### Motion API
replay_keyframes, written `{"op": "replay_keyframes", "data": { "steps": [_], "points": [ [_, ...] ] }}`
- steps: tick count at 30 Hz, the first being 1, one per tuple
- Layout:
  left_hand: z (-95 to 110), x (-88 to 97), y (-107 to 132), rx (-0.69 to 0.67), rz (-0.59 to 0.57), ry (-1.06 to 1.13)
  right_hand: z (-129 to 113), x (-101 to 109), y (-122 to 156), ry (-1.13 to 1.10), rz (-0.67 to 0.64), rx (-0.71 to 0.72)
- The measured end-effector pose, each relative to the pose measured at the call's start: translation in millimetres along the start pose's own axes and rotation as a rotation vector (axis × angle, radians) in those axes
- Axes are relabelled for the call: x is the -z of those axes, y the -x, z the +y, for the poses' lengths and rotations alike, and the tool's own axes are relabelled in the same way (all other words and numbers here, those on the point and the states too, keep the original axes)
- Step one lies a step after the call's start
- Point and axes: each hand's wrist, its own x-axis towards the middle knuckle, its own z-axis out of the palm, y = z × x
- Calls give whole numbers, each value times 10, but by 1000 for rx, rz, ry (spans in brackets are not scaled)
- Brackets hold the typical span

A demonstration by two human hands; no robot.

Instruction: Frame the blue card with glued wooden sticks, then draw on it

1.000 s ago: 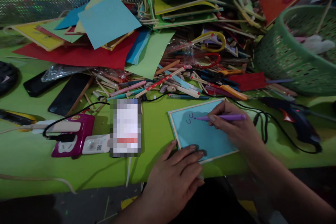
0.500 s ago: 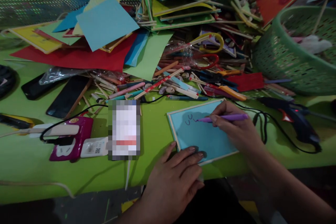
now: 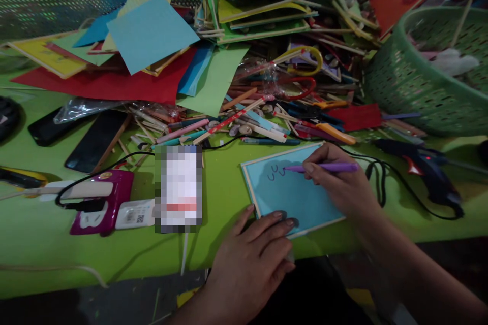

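A blue sheet of card (image 3: 305,198) edged with thin wooden sticks lies on the green table (image 3: 223,183) before me. My right hand (image 3: 330,172) is closed around a purple marker pen (image 3: 337,167), its tip touching the card's upper left part. Several small curved purple strokes (image 3: 275,171) are drawn there. With fingers spread, my left hand (image 3: 259,251) rests flat on the card's lower left corner and the table edge.
Right of the card lies a glue gun (image 3: 427,172) with a black cord, near a green basket (image 3: 423,91). Pens, sticks and scissors (image 3: 305,89) clutter the back, with coloured paper (image 3: 152,35) piled up. Leftward are phones (image 3: 99,139) and a magenta power socket (image 3: 118,193).
The marker tip has moved slightly up and left, and the third purple stroke has grown into a curve. My left hand stays in place on the card.
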Motion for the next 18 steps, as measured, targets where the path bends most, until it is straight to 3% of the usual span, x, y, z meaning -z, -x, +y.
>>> {"op": "replay_keyframes", "data": {
  "steps": [7, 18],
  "points": [
    [13, -43, 24, 35, 40, 22, -33, -11, 29, -58, -42, -38],
    [4, -17, 20, 5, -8, 0, -17, -35, 22, -17, -73, -17]
  ]
}}
